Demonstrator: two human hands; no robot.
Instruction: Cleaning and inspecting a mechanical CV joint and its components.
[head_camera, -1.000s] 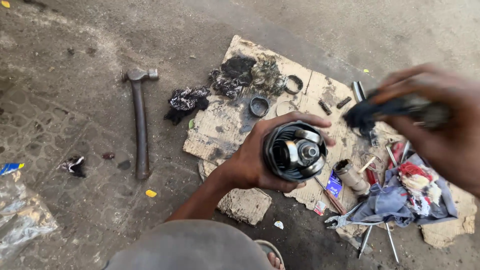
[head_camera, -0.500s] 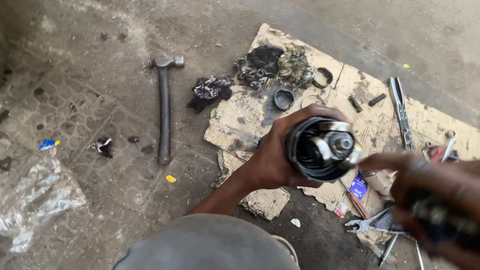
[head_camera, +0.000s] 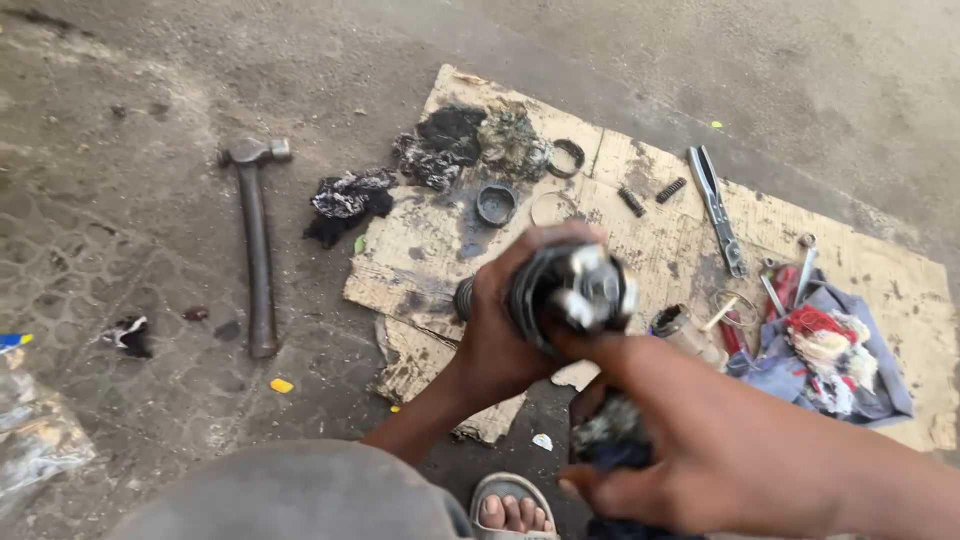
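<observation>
My left hand (head_camera: 500, 335) grips a greasy round metal joint part (head_camera: 575, 290), its open end with shiny inner pieces facing up toward me. My right hand (head_camera: 690, 440) is low in the foreground, closed on a dark dirty rag (head_camera: 612, 440), with a finger reaching up against the underside of the part. Both hover over the near edge of a stained cardboard sheet (head_camera: 640, 240) on the concrete ground.
A hammer (head_camera: 256, 240) lies on the ground to the left. On the cardboard sit greasy rags (head_camera: 470, 140), metal rings (head_camera: 566, 158), a small cup (head_camera: 496, 205), two springs (head_camera: 650, 195), pliers (head_camera: 716, 205) and a cloth pile with tools (head_camera: 825, 350). My sandalled foot (head_camera: 510, 505) is below.
My right hand has dropped from the right side to the foreground under the part, carrying the rag. The left hand holds the part at a similar spot; the camera view has shifted.
</observation>
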